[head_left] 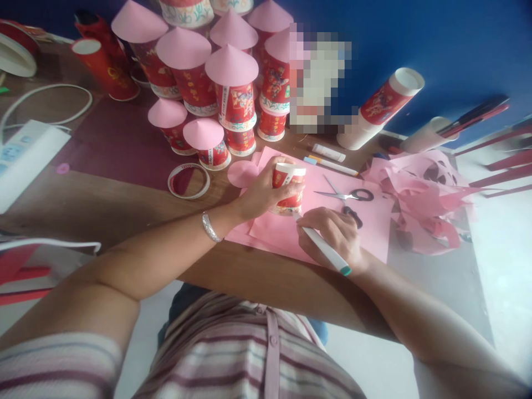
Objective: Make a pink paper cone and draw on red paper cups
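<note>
My left hand (266,191) is wrapped round a red and white paper cup (286,178), which it holds upright over sheets of pink paper (274,235). A white marker (326,250) with a green end is gripped in my right hand (332,233). Its tip meets the lower rim of the cup or lies very close to it; I cannot tell which. Just beyond my right hand, a pair of scissors (343,195) with black handles lies spread on the pink paper. A pink paper disc (243,174) rests left of the cup.
Several red cups with pink cone tops (231,66) stand stacked at the back. A white ring (189,181) lies left of my hand. A glue stick (329,152) and another marker (332,165) lie behind the scissors. Pink paper scraps (432,205) pile up at right, a power strip (31,160) at left.
</note>
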Tool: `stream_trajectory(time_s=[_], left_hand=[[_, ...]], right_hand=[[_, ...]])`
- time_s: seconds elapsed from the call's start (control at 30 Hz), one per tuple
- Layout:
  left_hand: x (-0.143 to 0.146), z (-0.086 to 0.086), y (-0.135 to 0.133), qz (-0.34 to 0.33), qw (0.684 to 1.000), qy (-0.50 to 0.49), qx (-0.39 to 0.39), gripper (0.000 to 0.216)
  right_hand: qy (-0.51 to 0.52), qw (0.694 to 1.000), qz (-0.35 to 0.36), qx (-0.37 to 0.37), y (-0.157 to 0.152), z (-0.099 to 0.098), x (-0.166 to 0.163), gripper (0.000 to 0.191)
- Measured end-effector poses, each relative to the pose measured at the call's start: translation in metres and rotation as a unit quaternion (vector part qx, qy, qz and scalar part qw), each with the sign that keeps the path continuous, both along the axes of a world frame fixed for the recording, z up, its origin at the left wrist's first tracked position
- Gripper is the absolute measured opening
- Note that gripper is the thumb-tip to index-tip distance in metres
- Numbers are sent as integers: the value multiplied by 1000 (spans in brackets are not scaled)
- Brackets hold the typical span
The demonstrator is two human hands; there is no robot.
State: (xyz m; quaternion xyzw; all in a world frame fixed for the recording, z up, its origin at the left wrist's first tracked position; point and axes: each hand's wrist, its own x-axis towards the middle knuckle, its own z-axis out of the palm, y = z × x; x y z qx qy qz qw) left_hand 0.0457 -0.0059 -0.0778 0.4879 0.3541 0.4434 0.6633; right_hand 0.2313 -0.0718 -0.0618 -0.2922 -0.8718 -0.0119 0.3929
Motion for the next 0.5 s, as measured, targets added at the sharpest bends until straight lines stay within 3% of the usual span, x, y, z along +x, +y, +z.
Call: stream_trajectory(time_s=[0.5], left_hand=[[1, 4, -1, -4, 1000, -5, -3, 53]], right_hand=[[2, 1000, 6, -10, 0, -1, 1, 21]])
